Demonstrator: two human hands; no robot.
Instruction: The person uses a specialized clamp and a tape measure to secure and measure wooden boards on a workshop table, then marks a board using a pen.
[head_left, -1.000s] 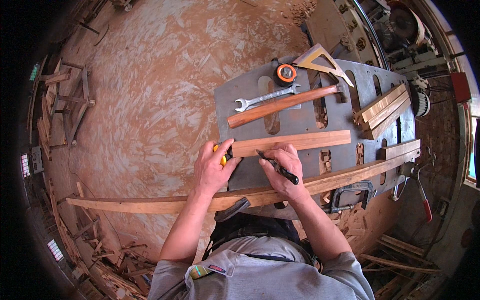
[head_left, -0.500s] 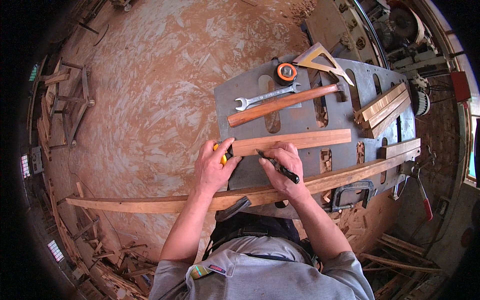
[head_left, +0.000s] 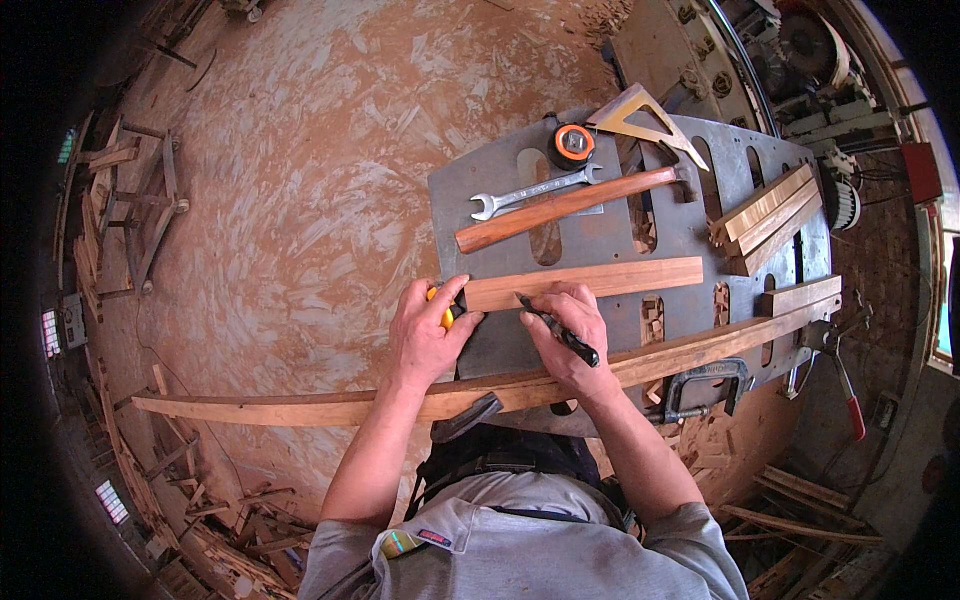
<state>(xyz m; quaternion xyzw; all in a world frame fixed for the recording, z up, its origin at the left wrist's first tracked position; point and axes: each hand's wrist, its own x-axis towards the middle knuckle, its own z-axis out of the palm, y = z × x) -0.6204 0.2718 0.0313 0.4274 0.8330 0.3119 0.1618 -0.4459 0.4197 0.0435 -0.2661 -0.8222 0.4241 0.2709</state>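
Note:
A reddish-brown board point(head_left: 590, 285) lies flat on the grey slotted metal table point(head_left: 480, 345). At its left end my left hand point(head_left: 425, 330) is closed round a small yellow-and-black tool point(head_left: 443, 306), mostly covered by the fingers, so its kind is hidden. My right hand point(head_left: 572, 335) grips a black pen point(head_left: 578, 346), its tip at the board's face near the left end. Beyond the board lie a wooden-handled hammer point(head_left: 560, 212), an open-ended wrench point(head_left: 535, 191), an orange-and-black tape measure point(head_left: 573, 146) and a triangular square point(head_left: 645, 120).
Under my wrists a long wooden strip point(head_left: 300, 410) runs along the table's near edge and juts out left. A C-clamp point(head_left: 705, 388) sits at that edge, and a red-handled clamp point(head_left: 853, 415) at the right. Stacked wood pieces point(head_left: 768, 218) rest far right. Sawdust covers the floor point(head_left: 270, 200).
The pen tip has shifted slightly to the right along the board, with my right hand moving a little. My left hand and the board stay where they were.

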